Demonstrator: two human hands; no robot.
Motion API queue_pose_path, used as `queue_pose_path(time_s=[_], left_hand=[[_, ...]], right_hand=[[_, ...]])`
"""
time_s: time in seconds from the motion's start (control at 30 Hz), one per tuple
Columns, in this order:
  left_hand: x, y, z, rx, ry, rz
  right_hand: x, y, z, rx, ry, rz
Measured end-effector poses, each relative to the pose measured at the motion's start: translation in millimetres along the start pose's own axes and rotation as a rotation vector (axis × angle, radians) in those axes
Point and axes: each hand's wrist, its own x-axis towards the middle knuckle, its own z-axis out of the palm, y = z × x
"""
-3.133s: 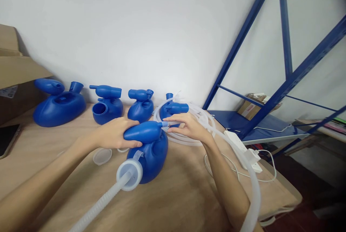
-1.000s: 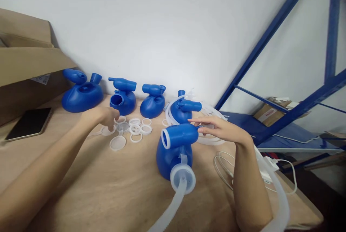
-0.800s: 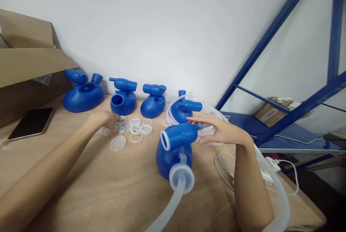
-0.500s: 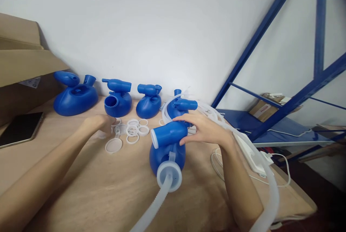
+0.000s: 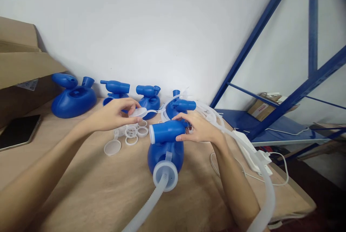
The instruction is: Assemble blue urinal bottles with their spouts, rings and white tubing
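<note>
In my left hand [image 5: 119, 114] a translucent white cap [image 5: 139, 112] with a thin strap is pinched between thumb and fingers, above the table. My right hand [image 5: 198, 127] is closed around the rear end of a blue tubular spout [image 5: 167, 131] with a white ring at its front. This spout sits on top of a blue plastic urinal bottle [image 5: 154, 158]. A translucent lid [image 5: 165, 176] with a corrugated hose [image 5: 147, 205] covers the bottle's front mouth. Several white rings [image 5: 131, 140] and a flat round cap [image 5: 112, 147] lie below my left hand.
More blue bottles [image 5: 74, 102] stand along the wall, one partly behind my left hand. Translucent tubing [image 5: 266, 188] curves down the right side, over a white power strip [image 5: 251, 152]. At left are a phone [image 5: 20, 131] and a cardboard box [image 5: 29, 68]; a blue shelf [image 5: 283, 138] stands at right.
My left hand has risen from the pile of rings and moved right, and the strapped cap now shows in its fingers. My right hand keeps its hold on the blue spout.
</note>
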Motion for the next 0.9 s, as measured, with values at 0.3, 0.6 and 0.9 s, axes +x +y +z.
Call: queue_pose_path(time_s=[0.3,0.6,0.9], left_hand=[[3,-2,35.3,-0.499,-0.360,-0.050],[6,-4,57.7,-0.404,-0.162,0.097],[6,-9,60.8,-0.100,-0.067,0.270]], right_hand=[[3,4,6,-0.019,-0.005,0.038],[17,29,25,0.173,0.047,-0.057],[21,32,32,0.211,0.090,-0.072]])
